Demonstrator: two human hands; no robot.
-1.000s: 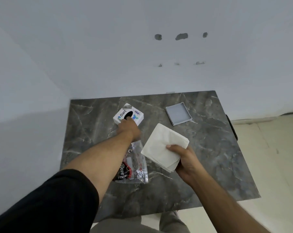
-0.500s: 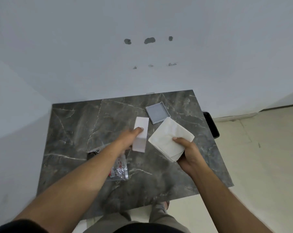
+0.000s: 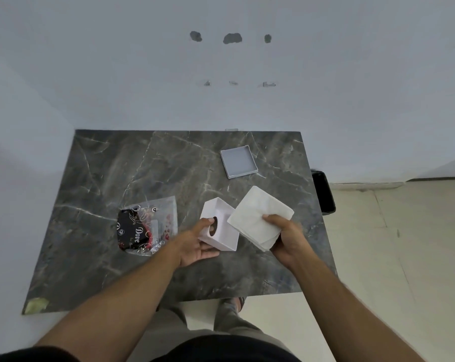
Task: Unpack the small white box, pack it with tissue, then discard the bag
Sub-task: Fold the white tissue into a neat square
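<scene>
The small white box is turned with its hollow inside facing up, just above the dark marble table. My left hand grips it from its near left side, thumb on the rim. My right hand holds a folded stack of white tissue, whose left corner overlaps the box's right edge. The clear plastic bag with black and red printed contents lies flat on the table to the left of the box.
A shallow grey lid or tray lies at the table's back right. A black bin stands on the floor past the table's right edge. White walls close in behind and to the left. My legs show below the near edge.
My left hand lifted the box from the back of the table, turned it over and brought it toward me beside the tissue. The tissue stayed in my right hand.
</scene>
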